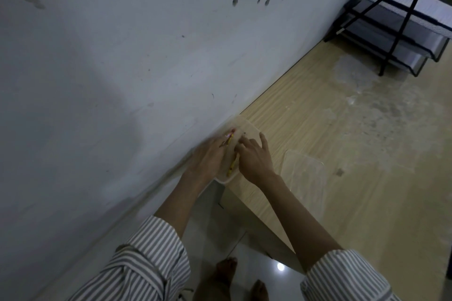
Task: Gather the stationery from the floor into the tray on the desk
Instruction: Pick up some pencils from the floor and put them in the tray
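Pencil [231, 168], yellow, lies in the clear tray [225, 179] at the desk [318, 117] corner. Our right hand [254, 156] reaches over it, fingers loosely spread; we cannot tell our blurred left hand's [208, 159] grip.

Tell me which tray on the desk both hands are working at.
The small translucent tray at the near corner of the desk by the wall, holding a yellow pencil; the black mesh paper trays stand untouched at the far end.
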